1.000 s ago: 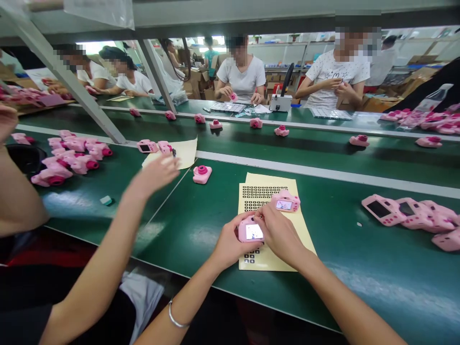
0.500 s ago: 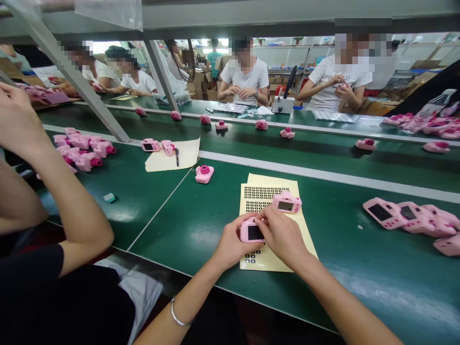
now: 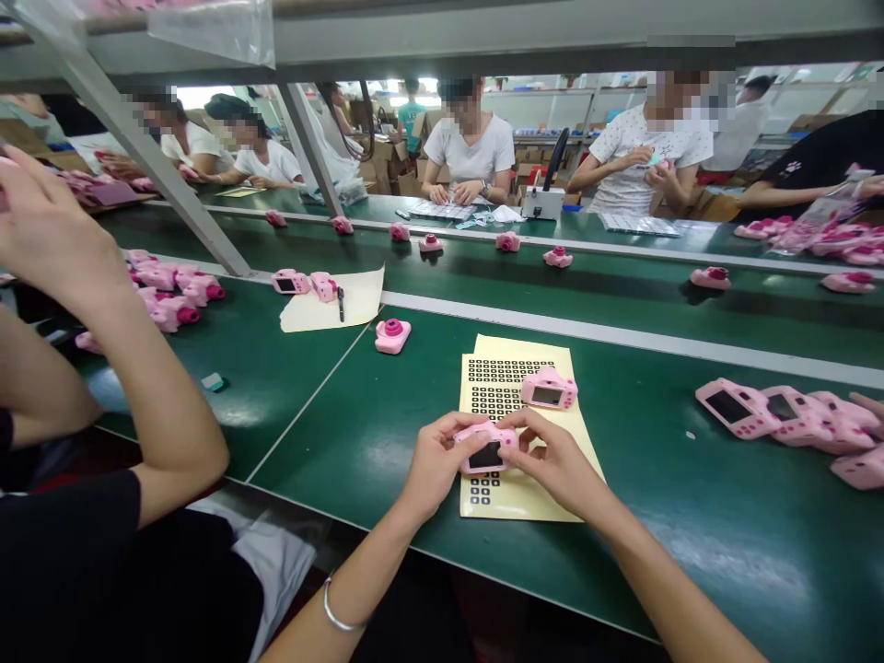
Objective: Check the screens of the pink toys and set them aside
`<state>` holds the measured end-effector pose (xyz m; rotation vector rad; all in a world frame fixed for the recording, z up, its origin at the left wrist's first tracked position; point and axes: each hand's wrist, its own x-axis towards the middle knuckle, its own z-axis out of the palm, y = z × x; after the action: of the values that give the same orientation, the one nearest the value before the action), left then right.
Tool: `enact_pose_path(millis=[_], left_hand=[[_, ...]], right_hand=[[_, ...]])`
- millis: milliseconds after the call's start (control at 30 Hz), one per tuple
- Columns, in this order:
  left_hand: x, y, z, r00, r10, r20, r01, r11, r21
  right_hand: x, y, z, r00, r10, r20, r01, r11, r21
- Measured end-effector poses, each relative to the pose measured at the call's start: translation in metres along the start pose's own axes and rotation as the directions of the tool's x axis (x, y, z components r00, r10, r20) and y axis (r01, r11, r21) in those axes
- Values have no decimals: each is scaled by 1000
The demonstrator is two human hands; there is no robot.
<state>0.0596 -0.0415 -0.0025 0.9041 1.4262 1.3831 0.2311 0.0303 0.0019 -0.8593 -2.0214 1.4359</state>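
Pink toy camera [image 3: 485, 451], screen showing — clamped at both ends between left hand [image 3: 435, 465] and right hand [image 3: 552, 460], held together over the yellow sticker sheet [image 3: 525, 502]. Second pink camera [image 3: 549, 389] — lying on that sheet, just beyond the hands. Third pink camera [image 3: 393, 335], lens up, left of the sheet.

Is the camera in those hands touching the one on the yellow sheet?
Apart. The head view shows yellow sheet visible between the held pink camera and the resting pink camera.

Toy camera [image 3: 549, 389] on the sticker sheet [image 3: 517, 348], apparently more cameras [image 3: 738, 408] to its right.
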Motion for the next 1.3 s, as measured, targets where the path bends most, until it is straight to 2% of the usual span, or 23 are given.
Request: enact_pose_path(millis=[200,267,333,367,400,433,467,533,567,633,700,767,800,833,867,933,1000,1067,1167,1300], left_hand=[[-6,-2,7,998,-13,56,17,997,-77],[-7,3,8,980,-65,190,75,996,-50],[-4,10,9,923,-111,368,90,993,72],[0,15,10,906,-105,411,37,985,171],[6,18,12,909,-68,412,-58,957,286],[14,22,14,925,6,381,-173,898,405],[24,24,18,934,107,340,-280,812,513],[48,26,28,906,273,323,-422,643,640],[60,26,34,882,313,352,-471,597,650],[82,24,46,834,322,449,-549,575,607],[98,21,57,783,275,557,-593,600,538],[107,18,62,744,219,631,-597,643,480],[110,17,62,736,212,643,-591,663,460],[112,17,61,742,226,631,-585,679,444],[113,17,59,760,262,594,-577,694,432],[112,20,50,822,350,449,-538,737,409],[108,25,37,892,355,280,-440,826,353],[100,29,24,949,254,189,-296,924,243],[86,29,7,976,130,172,-159,973,167],[72,20,-1,974,187,124,-221,898,381]], right_hand=[[-8,0,-3,1000,-17,-17,16,999,-34],[-16,0,-10,1000,-7,-28,6,1000,-27],[-27,4,-24,998,16,-67,-17,1000,-5],[-33,8,-34,992,31,-122,-30,1000,7],[-38,15,-46,977,43,-208,-41,999,13],[-43,23,-60,944,52,-325,-53,999,5],[-47,34,-75,886,57,-461,-79,997,-28],[-51,56,-105,721,29,-692,-206,963,-175],[-52,67,-118,655,4,-755,-304,917,-259],[-51,81,-137,596,-50,-802,-459,797,-392],[-46,85,-141,587,-154,-795,-536,662,-524],[-37,77,-129,621,-283,-731,-521,548,-655],[-31,71,-118,663,-319,-677,-469,528,-708],[-23,64,-105,719,-325,-614,-384,551,-741],[-15,58,-91,784,-301,-543,-282,607,-743],[3,47,-64,886,-235,-400,-102,742,-662],[21,41,-44,951,-161,-263,-24,812,-584],[34,37,-34,979,-65,-194,-59,819,-571],[41,33,-30,976,39,-216,-159,803,-574],[38,29,-30,979,74,-192,-172,807,-565]])
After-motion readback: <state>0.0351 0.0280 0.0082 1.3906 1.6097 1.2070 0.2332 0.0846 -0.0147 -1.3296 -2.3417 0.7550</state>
